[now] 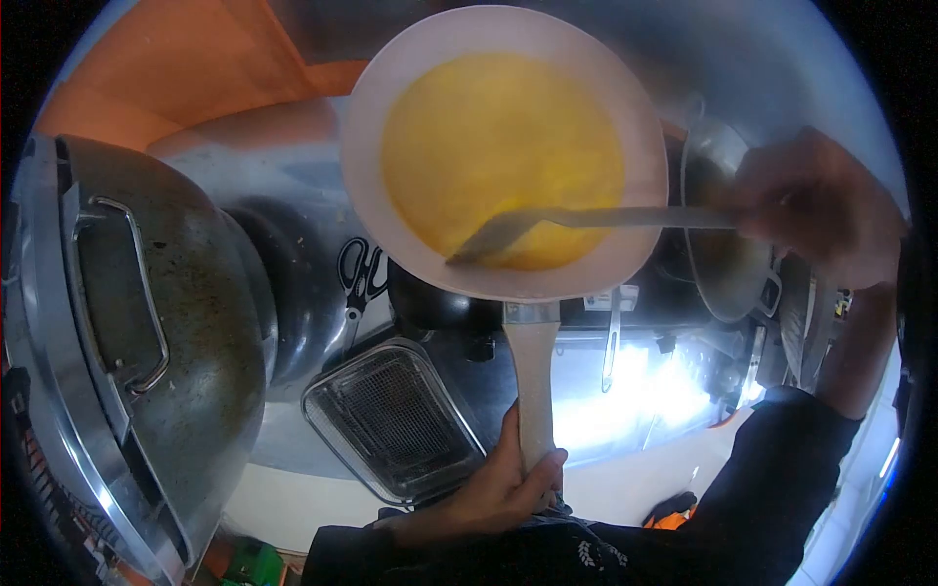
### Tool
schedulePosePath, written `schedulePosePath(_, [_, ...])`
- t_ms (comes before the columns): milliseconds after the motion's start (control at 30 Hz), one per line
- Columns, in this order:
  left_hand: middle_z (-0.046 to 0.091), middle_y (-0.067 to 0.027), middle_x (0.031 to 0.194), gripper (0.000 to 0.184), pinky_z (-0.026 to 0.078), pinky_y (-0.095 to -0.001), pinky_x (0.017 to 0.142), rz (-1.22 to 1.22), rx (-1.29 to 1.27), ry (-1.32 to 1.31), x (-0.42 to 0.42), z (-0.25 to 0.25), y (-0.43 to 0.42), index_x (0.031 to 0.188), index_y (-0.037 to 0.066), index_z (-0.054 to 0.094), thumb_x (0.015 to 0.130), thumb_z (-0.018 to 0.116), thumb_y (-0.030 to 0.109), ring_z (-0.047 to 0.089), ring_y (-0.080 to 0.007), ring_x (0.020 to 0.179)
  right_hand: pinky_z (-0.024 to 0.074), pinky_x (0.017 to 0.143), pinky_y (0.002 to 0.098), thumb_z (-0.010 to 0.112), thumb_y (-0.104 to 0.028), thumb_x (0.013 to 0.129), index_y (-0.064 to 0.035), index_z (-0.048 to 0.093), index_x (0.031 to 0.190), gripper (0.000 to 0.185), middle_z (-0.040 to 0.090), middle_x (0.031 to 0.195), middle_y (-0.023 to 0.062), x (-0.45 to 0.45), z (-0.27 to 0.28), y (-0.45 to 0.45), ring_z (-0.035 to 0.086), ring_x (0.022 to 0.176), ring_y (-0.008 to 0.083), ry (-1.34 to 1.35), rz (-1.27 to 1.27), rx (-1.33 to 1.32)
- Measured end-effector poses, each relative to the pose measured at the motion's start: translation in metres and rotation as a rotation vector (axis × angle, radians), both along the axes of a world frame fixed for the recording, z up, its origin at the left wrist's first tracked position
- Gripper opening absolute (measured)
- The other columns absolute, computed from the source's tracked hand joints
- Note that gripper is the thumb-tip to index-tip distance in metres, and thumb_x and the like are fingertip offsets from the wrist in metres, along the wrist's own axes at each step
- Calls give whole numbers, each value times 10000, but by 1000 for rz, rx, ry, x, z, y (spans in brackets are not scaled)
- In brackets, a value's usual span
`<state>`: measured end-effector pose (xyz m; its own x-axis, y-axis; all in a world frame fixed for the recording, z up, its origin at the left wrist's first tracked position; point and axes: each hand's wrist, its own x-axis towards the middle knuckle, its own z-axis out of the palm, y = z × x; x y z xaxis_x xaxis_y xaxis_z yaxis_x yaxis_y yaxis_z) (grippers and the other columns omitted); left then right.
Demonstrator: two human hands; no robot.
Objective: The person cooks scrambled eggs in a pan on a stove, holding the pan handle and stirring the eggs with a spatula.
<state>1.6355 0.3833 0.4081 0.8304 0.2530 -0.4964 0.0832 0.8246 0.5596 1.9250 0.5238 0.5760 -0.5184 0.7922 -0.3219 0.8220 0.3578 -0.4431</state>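
A light-coloured frying pan [362, 166] is held up at the top centre, with a thin round layer of yellow egg-like mixture [498, 146] in it. My left hand [513, 483] is wrapped round the pan's pale handle [532, 381] below. On the right, my right hand [816, 205] grips the end of a grey spatula [635, 217]; its fingers are somewhat blurred. The spatula reaches leftward over the pan, its blade low in the pan at the near edge of the yellow layer.
A large metal vessel with a handle [186, 361] fills the left side. Black-handled scissors [357, 283] and a wire-mesh basket [396, 420] lie on the steel counter [293, 415]. A metal pan [723, 273] stands behind my right hand.
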Motion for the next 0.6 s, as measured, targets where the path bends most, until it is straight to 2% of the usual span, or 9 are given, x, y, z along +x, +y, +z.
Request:
schedulePosePath(100, [491,-126,879,684,480,-334,655,33,103,43,1,4,-1,1391,-17,-44,954,444,181,534,-166,737,462,508,249,605,31,834,-19,588,990,165,591,751,111,-11,0,-8,571,574,138,-20,-44,47])
schedulePosePath(167, [497,-123,877,651,474,-326,650,79,178,59,2,5,-5,1391,-18,5,953,446,177,538,-159,743,479,536,264,596,15,845,-20,622,983,145,603,761,116,-16,-4,-13,583,588,154,-143,31,217])
schedulePosePath(200, [500,-118,871,632,471,-323,647,113,204,55,2,2,-9,1388,-18,32,954,447,176,539,-155,743,486,550,273,588,-1,855,-26,640,978,136,612,770,115,-15,-13,-14,590,594,164,-244,142,389])
schedulePosePath(267, [503,-104,856,601,466,-317,646,159,236,30,1,-2,-14,1382,-17,77,953,452,176,538,-144,736,482,643,301,566,-88,877,-46,653,972,136,617,830,106,-29,-13,-19,594,696,187,-430,60,442])
schedulePosePath(333, [502,-88,837,579,463,-313,649,184,246,-13,1,-5,-14,1374,-13,110,952,458,176,534,-132,723,460,801,338,537,-230,900,-73,643,971,202,611,930,88,-59,-5,-23,590,886,213,-577,-325,194])
schedulePosePath(367, [505,-81,826,573,461,-309,645,207,335,-12,3,-6,-17,1372,-9,117,952,458,178,534,-129,720,458,811,355,513,-227,909,-68,648,969,216,610,940,105,-50,-8,-32,587,890,241,-481,-315,282])
schedulePosePath(467, [518,-64,789,552,455,-290,600,244,488,0,5,-9,-20,1363,0,142,952,460,186,533,-120,688,457,819,364,513,-204,908,-67,647,993,210,608,946,109,-55,12,-48,585,886,251,-422,-402,210])
schedulePosePath(533, [529,-60,759,534,447,-268,525,226,447,46,7,-10,-19,1351,2,164,951,462,194,534,-115,640,458,817,367,515,-193,905,-63,651,992,207,617,942,123,-46,20,-65,588,896,254,-364,-408,228])
schedulePosePath(600, [537,-57,729,479,412,-249,439,269,458,8,10,-33,-22,1314,14,215,950,465,199,529,-116,573,463,807,374,518,-181,900,-59,655,989,204,628,930,132,-46,29,-82,594,892,258,-343,-397,263])
